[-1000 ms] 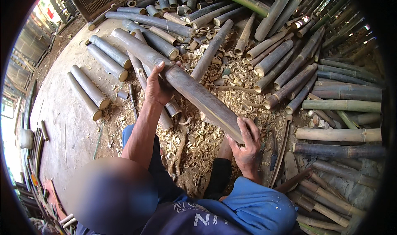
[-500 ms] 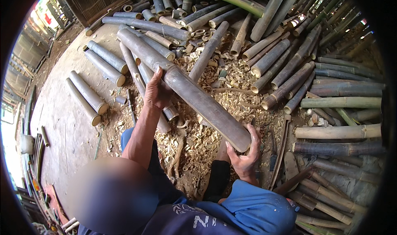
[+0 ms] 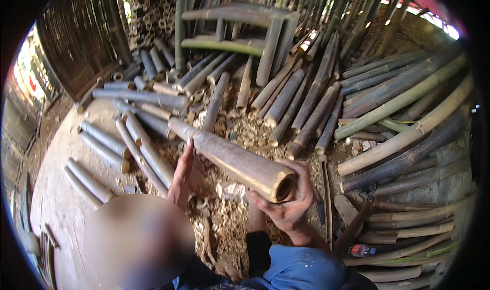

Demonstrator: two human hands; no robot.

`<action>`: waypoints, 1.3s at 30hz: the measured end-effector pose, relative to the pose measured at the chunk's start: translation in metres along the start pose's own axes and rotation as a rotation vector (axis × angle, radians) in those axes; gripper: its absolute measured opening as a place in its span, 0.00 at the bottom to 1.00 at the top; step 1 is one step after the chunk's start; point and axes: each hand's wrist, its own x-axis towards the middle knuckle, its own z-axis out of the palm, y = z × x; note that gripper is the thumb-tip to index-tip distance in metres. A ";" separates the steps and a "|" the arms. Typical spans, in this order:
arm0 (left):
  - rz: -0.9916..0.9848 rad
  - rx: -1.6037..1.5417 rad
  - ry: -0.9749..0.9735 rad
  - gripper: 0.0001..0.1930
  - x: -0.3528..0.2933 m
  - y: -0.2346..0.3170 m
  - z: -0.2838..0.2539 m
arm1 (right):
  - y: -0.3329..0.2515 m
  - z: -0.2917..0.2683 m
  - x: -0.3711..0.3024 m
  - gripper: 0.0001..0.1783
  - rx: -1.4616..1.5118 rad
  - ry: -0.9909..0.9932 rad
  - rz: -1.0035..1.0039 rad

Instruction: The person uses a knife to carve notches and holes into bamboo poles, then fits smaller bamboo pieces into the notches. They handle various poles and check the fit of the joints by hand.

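Note:
Both of my hands hold a thick brown bamboo tube (image 3: pixel 240 160), which slants from the far left down to the near right. My left hand (image 3: pixel 185 175) grips its underside near the raised node, with the thumb showing along the side. Around the near end wraps my right hand (image 3: pixel 288 203), its thumb below the rim and its fingers over the far side. That end faces me and shows a dark hollow opening with a pale cut rim. A pale strip runs along the tube's lower side. The fingers of my left hand are mostly hidden.
Wood shavings (image 3: pixel 219 239) cover the ground below. Bamboo tubes (image 3: pixel 104 139) lie in pairs on the pale floor at left. Long bamboo poles (image 3: pixel 403 142) are piled at right, near a plastic bottle (image 3: pixel 361 250). A bamboo frame (image 3: pixel 224 46) stands at the back.
The tube's near end has tipped up toward me, so its hollow opening now shows. My right hand has shifted around that end. The view has swung upward and to the right.

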 end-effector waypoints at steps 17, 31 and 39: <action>0.014 -0.082 -0.069 0.37 -0.007 0.001 0.031 | -0.021 0.052 0.052 0.45 -0.052 -0.082 -0.300; -0.039 -0.334 -0.074 0.32 -0.009 0.005 0.035 | -0.015 0.041 0.046 0.38 0.018 -0.135 -0.320; -0.219 -0.881 -0.379 0.35 -0.026 0.004 0.015 | -0.035 0.063 0.040 0.36 0.065 -0.439 -0.486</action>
